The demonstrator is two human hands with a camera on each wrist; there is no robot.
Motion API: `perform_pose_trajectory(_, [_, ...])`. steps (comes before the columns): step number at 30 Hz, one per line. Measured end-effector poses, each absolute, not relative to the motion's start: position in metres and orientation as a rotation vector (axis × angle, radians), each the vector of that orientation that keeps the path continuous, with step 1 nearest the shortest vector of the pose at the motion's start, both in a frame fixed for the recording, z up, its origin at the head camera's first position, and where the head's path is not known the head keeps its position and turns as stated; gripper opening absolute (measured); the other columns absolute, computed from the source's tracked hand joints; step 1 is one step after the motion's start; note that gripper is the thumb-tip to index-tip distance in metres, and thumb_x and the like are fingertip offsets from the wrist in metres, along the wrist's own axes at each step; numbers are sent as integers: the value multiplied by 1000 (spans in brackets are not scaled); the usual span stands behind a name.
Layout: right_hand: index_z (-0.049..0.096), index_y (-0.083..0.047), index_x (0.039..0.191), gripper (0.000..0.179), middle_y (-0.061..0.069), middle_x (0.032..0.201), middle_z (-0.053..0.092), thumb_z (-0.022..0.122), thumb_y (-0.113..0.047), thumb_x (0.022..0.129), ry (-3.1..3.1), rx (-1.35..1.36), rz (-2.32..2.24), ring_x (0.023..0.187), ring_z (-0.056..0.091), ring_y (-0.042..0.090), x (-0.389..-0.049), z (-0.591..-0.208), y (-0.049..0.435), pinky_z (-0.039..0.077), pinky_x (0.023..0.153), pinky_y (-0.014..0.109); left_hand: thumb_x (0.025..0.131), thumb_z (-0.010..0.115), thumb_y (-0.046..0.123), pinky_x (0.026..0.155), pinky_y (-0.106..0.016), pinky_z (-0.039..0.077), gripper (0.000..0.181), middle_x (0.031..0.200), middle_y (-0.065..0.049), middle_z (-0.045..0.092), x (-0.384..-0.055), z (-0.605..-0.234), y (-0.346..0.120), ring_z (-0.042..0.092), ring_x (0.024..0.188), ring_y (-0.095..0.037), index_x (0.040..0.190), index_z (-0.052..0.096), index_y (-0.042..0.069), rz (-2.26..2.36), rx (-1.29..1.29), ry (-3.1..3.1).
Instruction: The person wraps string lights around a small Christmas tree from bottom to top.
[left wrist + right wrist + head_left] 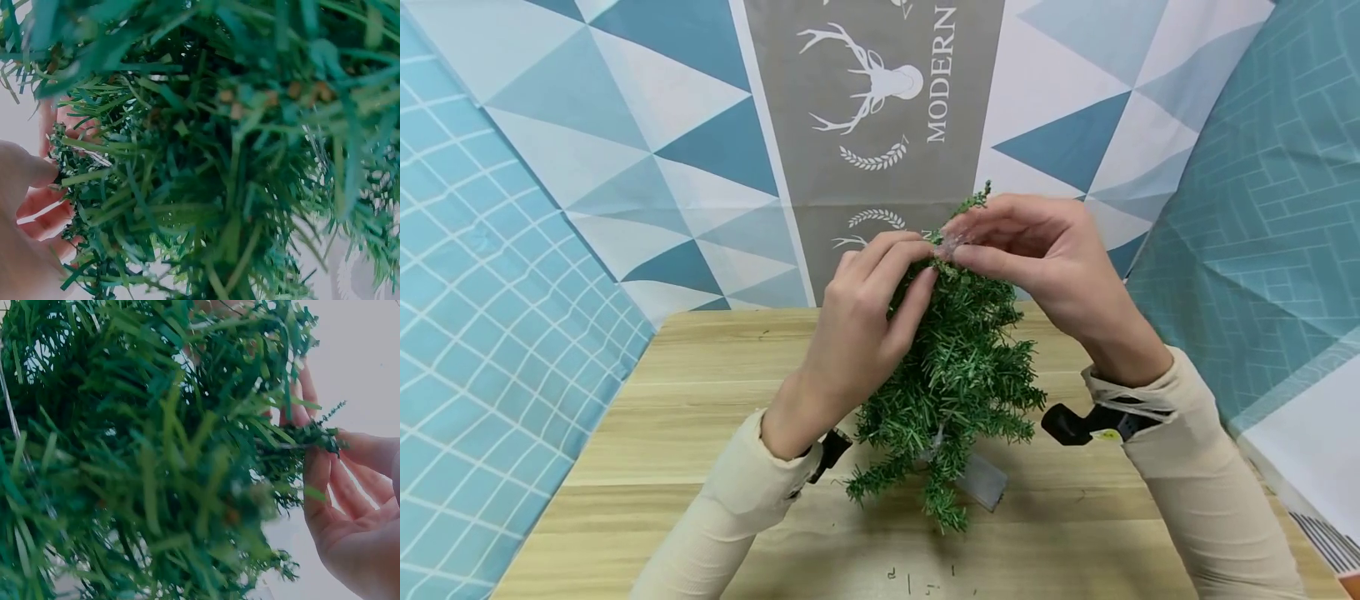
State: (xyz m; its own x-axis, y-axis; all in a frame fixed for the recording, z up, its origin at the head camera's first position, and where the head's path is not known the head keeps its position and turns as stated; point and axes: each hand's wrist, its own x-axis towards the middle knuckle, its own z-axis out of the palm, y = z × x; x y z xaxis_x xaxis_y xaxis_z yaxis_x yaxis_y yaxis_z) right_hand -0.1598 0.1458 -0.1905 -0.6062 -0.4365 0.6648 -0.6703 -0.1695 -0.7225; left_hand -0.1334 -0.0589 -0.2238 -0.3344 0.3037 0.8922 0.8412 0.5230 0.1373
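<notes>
A small green artificial Christmas tree (955, 367) stands between my hands. At its top, my right hand (1052, 258) pinches a clear, shiny bundle of string lights (951, 244) between thumb and fingers. My left hand (868, 308) reaches in from the other side, its thumb and index finger pinching the treetop beside the bundle. In the right wrist view, a thin silvery wire (17, 434) runs along the needles, and the right thumb and fingers (365, 450) meet at a branch tip. Needles partly cover the left fingers (47, 212) in the left wrist view.
A grey translucent box (983, 482), apparently a battery case, lies on the wooden table (700, 400) by the tree's base. Patterned cloth (880, 150) hangs behind the table, with blue sheets at both sides. Small dark scraps (910, 582) lie near the front.
</notes>
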Motion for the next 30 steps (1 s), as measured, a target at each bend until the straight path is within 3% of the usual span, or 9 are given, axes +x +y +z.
perform_pose_trajectory(8, [71,2,112,22,13,107,72,63,8,92,-1778,1224,1987,96,69,24,-154,-204,145,56,86,33,98,57,7,82,-30,52,14,100,-11,67,-136,-220,-54,62,92,-17,101,66,-2,-992,-936,-1815])
perform_pose_trajectory(13, [70,6,112,21,15,110,71,60,8,94,-1908,1331,1900,100,65,27,-153,-203,148,54,87,32,98,58,7,72,-26,53,13,92,-8,67,-139,-217,-57,62,82,-12,99,68,-1,-1145,-910,-1816])
perform_pose_trajectory(20, [66,0,107,15,15,100,69,69,-5,93,-2249,1182,1711,90,66,28,-145,-182,140,55,79,30,96,62,5,75,-30,54,11,97,-9,70,-142,-218,-65,67,85,-13,105,66,-2,-1265,-936,-1818])
perform_pose_trajectory(25, [57,-3,103,22,14,94,68,74,-7,90,-2404,1102,1570,86,67,27,-143,-168,135,54,74,31,96,62,2,78,-30,55,9,97,-8,70,-142,-219,-70,67,86,-13,104,65,-1,-1281,-969,-1830])
perform_pose_trajectory(30, [55,-3,100,25,14,92,63,76,-6,88,-2420,1047,1466,78,64,27,-143,-168,134,52,68,30,96,51,-8,83,-31,52,27,109,-6,72,-138,-222,-78,65,93,-14,112,70,2,-1282,-1043,-1912])
